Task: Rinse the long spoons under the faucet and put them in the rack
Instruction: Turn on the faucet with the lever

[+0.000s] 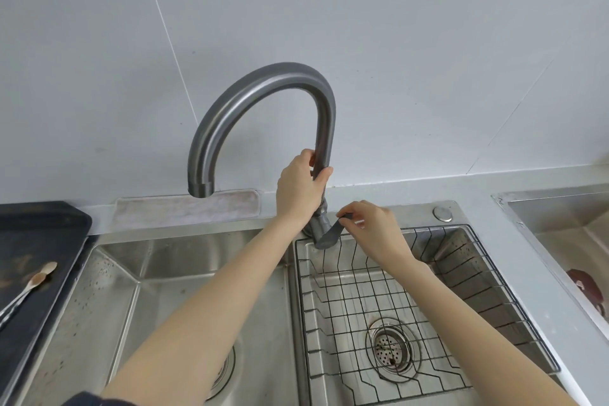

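Observation:
Two long spoons [36, 280] with pale bowls lie side by side on a dark tray [39, 241] at the far left. The grey gooseneck faucet [263, 92] arches over the left basin, its spout pointing down with no water running. My left hand [301, 188] is wrapped around the faucet's upright pipe near its base. My right hand [369, 224] pinches the tip of the faucet lever [331, 234] just right of the base. The black wire rack [395, 300] sits in the right basin and holds nothing.
The left steel basin [158, 300] shows specks of dirt. A round drain strainer [390, 348] lies under the rack. A grey mat strip [184, 211] runs along the wall. Another steel sink [566, 227] with a dark red object [585, 285] is at the far right.

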